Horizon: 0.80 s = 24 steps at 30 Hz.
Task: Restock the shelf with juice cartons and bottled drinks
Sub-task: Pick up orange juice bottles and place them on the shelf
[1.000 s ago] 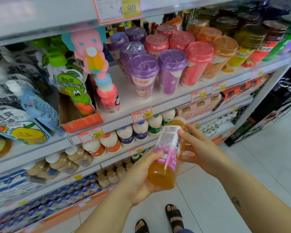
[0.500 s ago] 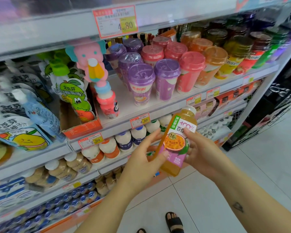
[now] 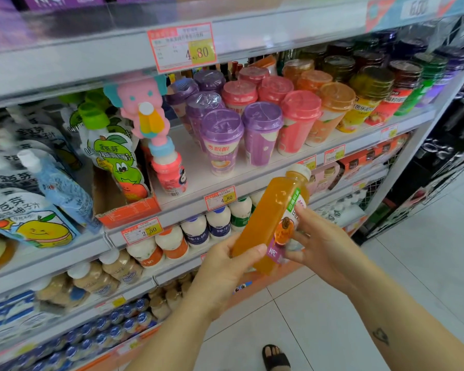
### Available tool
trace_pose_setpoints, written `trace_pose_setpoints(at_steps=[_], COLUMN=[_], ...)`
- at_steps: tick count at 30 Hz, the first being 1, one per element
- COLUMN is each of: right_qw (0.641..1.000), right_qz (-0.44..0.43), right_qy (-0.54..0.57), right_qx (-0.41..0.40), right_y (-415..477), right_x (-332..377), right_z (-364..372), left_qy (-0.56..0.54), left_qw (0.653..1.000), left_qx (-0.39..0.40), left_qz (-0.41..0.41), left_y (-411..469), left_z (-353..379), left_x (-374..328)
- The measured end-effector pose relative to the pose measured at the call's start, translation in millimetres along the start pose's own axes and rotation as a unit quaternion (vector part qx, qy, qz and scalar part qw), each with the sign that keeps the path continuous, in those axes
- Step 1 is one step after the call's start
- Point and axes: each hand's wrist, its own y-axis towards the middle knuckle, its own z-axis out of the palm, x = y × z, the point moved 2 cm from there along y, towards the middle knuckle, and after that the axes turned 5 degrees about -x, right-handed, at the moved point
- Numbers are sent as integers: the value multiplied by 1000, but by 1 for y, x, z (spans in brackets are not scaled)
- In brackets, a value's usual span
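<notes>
An orange juice bottle (image 3: 268,218) with a white cap and a purple-green label is tilted in front of the shelf, cap up and to the right. My left hand (image 3: 225,269) grips its lower end with the thumb across the front. My right hand (image 3: 322,245) holds its labelled side from the right, fingers curled round it. The shelf (image 3: 241,178) behind carries purple, pink and orange lidded drink cups (image 3: 221,140) on the middle tier. That tier has bare room in front of the cups.
Juice pouches (image 3: 113,159) and a pink elephant-topped bottle (image 3: 158,145) stand at the left. Small white milk bottles (image 3: 193,231) fill the tier below, more bottles the lower tiers. Price tags line the shelf edges. White tiled floor (image 3: 386,263) lies to the right, with a sandalled foot below.
The bottle has been turned in both hands, so its bare orange side faces me now instead of the label. It sits slightly higher and more to the right.
</notes>
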Motion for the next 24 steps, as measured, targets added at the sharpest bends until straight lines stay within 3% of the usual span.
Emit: trace_pose_setpoints(at_steps=[3,6,13,17,20,24], right_qw=[1000,997,986,985,990,997], right_qz=[16,44,74,75,79,68], right_qy=[12,52,148,153,114,-26], right_qx=[-17,-48,28,29,19,1], right_y=[0,5,8,10,9,10], right_x=[-3,-9,-16,-20,-14,6], right_z=[5,6,-5,-9,-7,0], left_qy=[172,283,213,213,201,230], left_qw=[977,940,966,968,971,961], left_qx=[-66,-69,-7,-12,-3,-12], left_qz=[102,177,149,134,131,154], left_y=[1,0,-5,-7,-6,0], left_z=[-3,1,3,6,6,14], left_x=[-7,-7,-2,2,0,-12])
